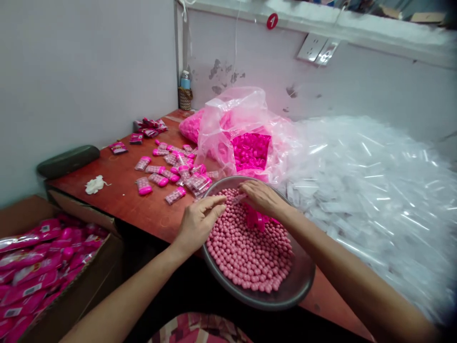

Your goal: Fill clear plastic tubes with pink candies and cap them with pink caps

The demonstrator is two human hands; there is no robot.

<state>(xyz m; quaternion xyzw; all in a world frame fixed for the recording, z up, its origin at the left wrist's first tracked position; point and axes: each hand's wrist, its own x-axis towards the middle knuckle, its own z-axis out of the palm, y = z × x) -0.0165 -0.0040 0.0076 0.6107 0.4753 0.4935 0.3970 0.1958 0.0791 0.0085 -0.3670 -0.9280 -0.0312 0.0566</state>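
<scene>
A grey metal bowl (303, 281) holds many round pink beads (250, 257) and a few bright pink plastic caps (256, 220). My right hand (262, 196) reaches over the bowl's far side, fingers bent down and closed on a small clear plastic container (241, 198), mostly hidden by the hand. At the bowl's left rim is my left hand (200, 224), its fingers drawn together with the thumb; whatever they hold, if anything, is hidden. Beyond the bowl lie several bead-filled clear containers with pink caps (174, 194).
Behind the bowl stands an open plastic bag (214, 138) of pink caps. A big heap of clear plastic containers (357, 190) covers the right side. At lower left, a cardboard box (85, 274) holds pink packets. A dark green case (67, 162) lies by the wall.
</scene>
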